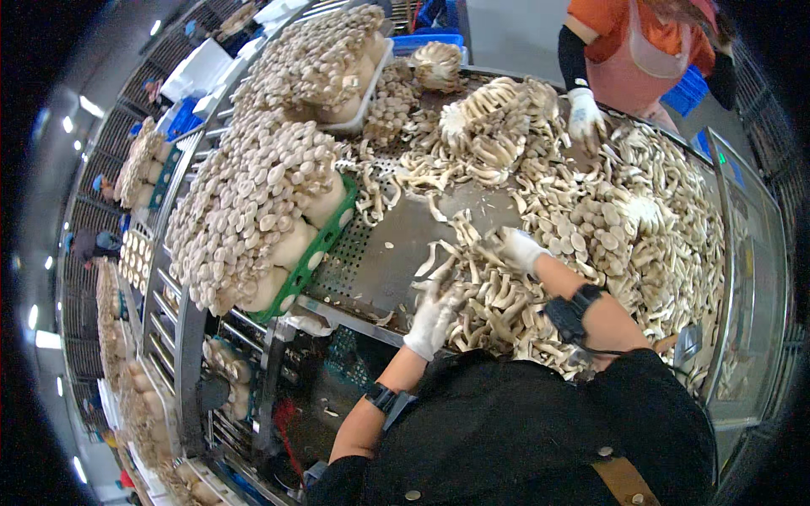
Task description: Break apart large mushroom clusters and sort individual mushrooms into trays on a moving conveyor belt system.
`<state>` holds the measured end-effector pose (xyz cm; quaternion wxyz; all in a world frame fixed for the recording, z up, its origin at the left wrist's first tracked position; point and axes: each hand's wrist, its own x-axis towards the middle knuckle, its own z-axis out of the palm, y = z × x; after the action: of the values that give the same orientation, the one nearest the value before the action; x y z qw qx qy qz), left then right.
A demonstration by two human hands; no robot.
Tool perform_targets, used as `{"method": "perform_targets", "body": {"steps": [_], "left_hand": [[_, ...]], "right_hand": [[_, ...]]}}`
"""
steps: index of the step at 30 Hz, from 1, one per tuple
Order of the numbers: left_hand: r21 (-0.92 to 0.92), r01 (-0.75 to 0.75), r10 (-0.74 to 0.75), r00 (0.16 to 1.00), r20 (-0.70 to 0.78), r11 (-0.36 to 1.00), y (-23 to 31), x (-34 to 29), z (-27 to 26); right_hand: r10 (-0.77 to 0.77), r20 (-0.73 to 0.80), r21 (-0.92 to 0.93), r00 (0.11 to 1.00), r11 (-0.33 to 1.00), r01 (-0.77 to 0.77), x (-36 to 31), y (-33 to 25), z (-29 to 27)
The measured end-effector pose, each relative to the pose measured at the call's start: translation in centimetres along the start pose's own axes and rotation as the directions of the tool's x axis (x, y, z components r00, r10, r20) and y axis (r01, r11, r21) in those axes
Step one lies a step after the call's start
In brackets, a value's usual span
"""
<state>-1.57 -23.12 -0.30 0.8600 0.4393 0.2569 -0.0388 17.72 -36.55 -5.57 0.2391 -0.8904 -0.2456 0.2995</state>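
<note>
My left hand (pixel 429 324), in a white glove, is low over the near edge of a loose mushroom pile (pixel 498 297). Its fingers look spread and slightly blurred among the stems, with no clear hold on any. To its right and farther off, my right hand (pixel 521 251), also gloved in white, has its fingers curled at a small bunch of mushrooms (pixel 469 239). The fingertips of that hand are partly hidden by the stems. Grey-brown caps and pale stems cover much of the metal table (pixel 396 244) around both hands.
On the left, a green crate (pixel 316 257) holds mushroom blocks (pixel 253 194) with dense caps. Behind it stands a white tray (pixel 378 88) of more blocks. Across the table, a co-worker's gloved hand (pixel 584 118) touches the heap. A clear-panelled frame (pixel 751 278) borders the right side.
</note>
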Motion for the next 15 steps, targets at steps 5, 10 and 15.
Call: {"method": "perform_targets", "body": {"steps": [5,10,15], "left_hand": [[-0.345,0.064,-0.024,0.993,0.119,0.936,-5.3,5.1,-0.8],[-0.537,0.208,0.014,0.925,0.379,0.817,-2.7,5.4,1.7],[-0.042,-0.037,0.044,0.982,0.186,0.998,-2.1,6.6,-1.7]], "right_hand": [[-0.541,-0.228,-0.080,0.809,0.839,0.539,-5.3,-0.1,2.4],[-0.148,-0.137,0.826,0.979,0.528,0.195,-6.9,-0.2,0.2],[-0.141,-0.034,0.998,0.989,0.053,0.041,-7.4,-2.5,-1.0]]}}
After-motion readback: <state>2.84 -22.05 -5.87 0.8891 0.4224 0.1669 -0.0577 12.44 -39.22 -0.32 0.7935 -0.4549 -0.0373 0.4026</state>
